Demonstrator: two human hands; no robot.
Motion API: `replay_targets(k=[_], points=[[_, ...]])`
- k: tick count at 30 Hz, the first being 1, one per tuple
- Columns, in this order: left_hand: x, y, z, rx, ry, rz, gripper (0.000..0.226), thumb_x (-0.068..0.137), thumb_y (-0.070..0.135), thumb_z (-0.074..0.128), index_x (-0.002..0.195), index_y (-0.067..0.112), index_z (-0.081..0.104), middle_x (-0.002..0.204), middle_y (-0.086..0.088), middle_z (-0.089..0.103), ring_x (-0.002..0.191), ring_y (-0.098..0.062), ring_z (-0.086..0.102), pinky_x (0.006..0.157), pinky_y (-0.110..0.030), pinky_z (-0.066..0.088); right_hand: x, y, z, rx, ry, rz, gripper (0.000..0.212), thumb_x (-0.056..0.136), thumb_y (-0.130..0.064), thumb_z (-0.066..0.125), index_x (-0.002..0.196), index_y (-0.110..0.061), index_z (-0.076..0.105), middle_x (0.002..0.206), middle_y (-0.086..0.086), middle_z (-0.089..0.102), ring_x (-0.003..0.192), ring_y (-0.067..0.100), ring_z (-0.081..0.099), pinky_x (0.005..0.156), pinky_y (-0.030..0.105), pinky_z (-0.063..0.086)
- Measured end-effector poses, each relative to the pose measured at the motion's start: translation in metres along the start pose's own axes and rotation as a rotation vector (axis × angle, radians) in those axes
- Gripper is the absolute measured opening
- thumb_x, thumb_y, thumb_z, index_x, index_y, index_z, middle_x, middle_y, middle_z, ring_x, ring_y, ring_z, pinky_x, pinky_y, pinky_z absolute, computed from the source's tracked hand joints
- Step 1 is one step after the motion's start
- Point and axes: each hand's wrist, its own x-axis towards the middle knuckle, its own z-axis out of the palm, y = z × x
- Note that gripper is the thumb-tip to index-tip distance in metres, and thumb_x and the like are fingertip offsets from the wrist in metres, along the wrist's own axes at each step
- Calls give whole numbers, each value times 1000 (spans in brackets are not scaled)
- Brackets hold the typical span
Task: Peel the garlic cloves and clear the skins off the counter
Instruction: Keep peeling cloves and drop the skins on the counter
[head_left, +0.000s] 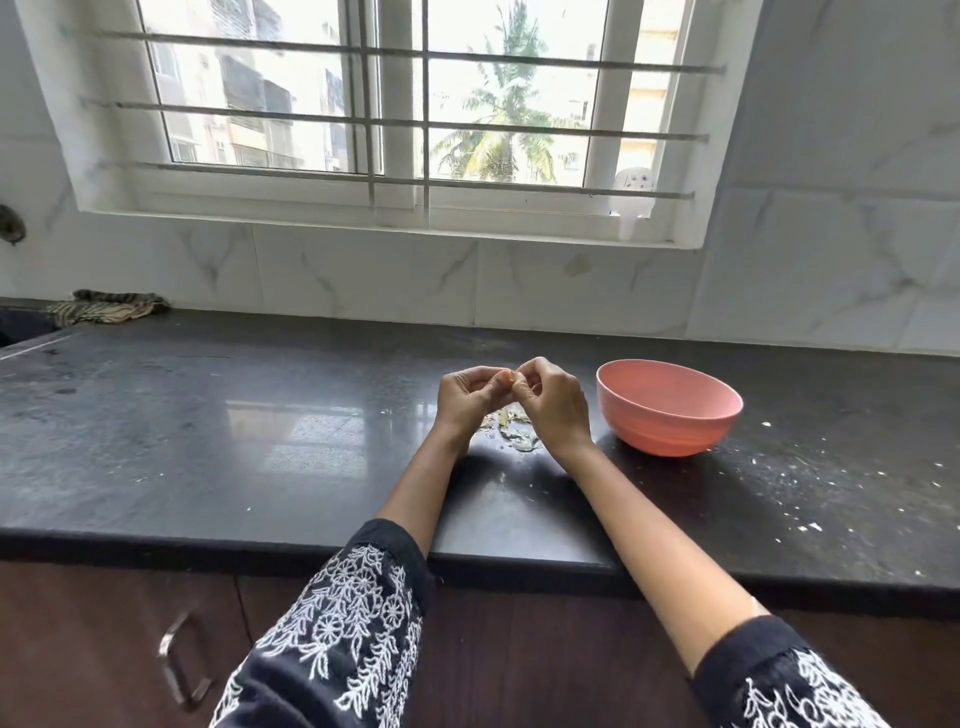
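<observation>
Left hand (464, 397) and right hand (551, 402) meet fingertip to fingertip, both pinching one garlic clove (508, 375) above the tabletop (208, 415); shed skins (511, 428) lie directly beneath; pink bowl (669, 408) stands nearer the right hand

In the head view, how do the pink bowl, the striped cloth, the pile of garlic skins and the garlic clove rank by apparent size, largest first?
1. pink bowl
2. striped cloth, though it lies farther from the camera, so its true size is unsure
3. pile of garlic skins, partly hidden by the hands
4. garlic clove, mostly covered by fingers
</observation>
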Motion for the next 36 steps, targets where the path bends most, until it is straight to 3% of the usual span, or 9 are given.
replay_targets(k=[7, 12, 15, 19, 22, 25, 30, 33, 36], points=[[1, 0, 0, 57, 20, -55, 20, 96, 12, 49, 79, 12, 61, 80, -3, 64, 78, -10, 63, 76, -22, 54, -1, -3, 1, 22, -36, -50, 15, 87, -23, 61, 84, -9, 62, 72, -2, 59, 67, 15, 52, 60, 27, 36], [3, 3, -2, 48, 119, -112, 30, 101, 24, 38, 80, 18, 58, 62, 14, 67, 73, -5, 58, 68, -21, 47, -1, -2, 1, 23, -50, -66, 9, 83, -17, 61, 81, -9, 62, 69, -4, 57, 65, 15, 52, 61, 29, 38], [2, 5, -5, 18, 139, -127, 29, 101, 26, 37, 82, 18, 58, 61, 14, 69, 70, -3, 61, 63, -18, 48, 0, 0, 2, 32, -47, -64, 10, 84, -17, 58, 81, -9, 62, 70, -3, 58, 66, 16, 53, 62, 31, 41], [2, 6, -5, -24, 149, -106, 27, 101, 25, 37, 86, 16, 58, 78, 6, 70, 72, -5, 63, 65, -19, 51, 2, 0, 2, 116, -6, -63, 43, 85, -36, 31, 86, -6, 63, 77, 4, 64, 72, 19, 55, 63, 31, 39], [1, 6, -6, -43, 167, -81, 22, 99, 23, 43, 85, 16, 59, 89, 3, 66, 79, -8, 59, 67, -20, 52, 3, 0, 2, 168, 32, -50, 51, 86, -39, 25, 79, -8, 64, 78, 8, 66, 74, 21, 58, 66, 32, 40], [2, 7, -7, -79, 196, -75, 16, 95, 20, 52, 83, 17, 62, 88, 6, 63, 77, -7, 53, 66, -20, 53, 4, 3, 1, 152, 63, -33, 45, 89, -38, 37, 69, -9, 64, 75, 9, 66, 73, 23, 58, 65, 33, 42], [2, 9, -7, -146, 204, -112, 17, 95, 25, 51, 84, 20, 63, 87, 8, 62, 75, -6, 53, 61, -15, 52, 4, 4, -1, 122, 35, -30, 4, 80, -17, 65, 78, -17, 62, 77, -5, 63, 72, 16, 57, 66, 28, 44], [2, 10, -6, -143, 205, -130, 22, 97, 26, 48, 83, 20, 64, 83, 7, 61, 71, -6, 52, 61, -15, 51, 4, 2, -3, 171, 28, -25, 15, 76, -4, 60, 78, -18, 64, 81, -4, 63, 72, 15, 56, 67, 25, 43], [2, 11, -5, -138, 195, -164, 24, 98, 26, 45, 82, 20, 62, 82, 8, 59, 72, -7, 50, 61, -16, 51, 3, 1, -2, 197, 35, -22, 21, 79, -5, 50, 68, -17, 62, 77, 0, 62, 73, 16, 55, 67, 27, 40]])
